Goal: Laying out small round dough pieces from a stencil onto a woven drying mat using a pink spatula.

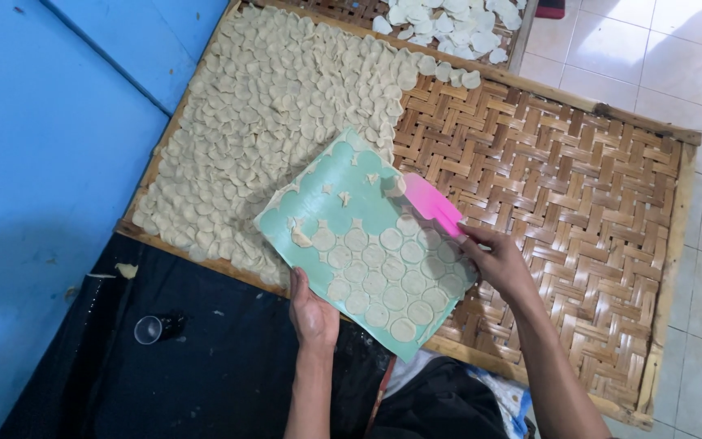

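Dough rounds [383,280] are seen lying in rows on a mint-green sheet [331,199], which is held tilted over a woven bamboo tray [578,187]. The sheet's near edge is gripped by the left hand [312,313], fingers closed around it from below. A pink scraper [432,203] is clasped in the right hand [497,264], its blade laid against the sheet's upper right edge. The tray's left half is covered by a dense layer of pale dough discs [270,122]. A black cloth [205,358] is spread beneath the tray's near edge, and a small clear cup [149,329] is lying on it.
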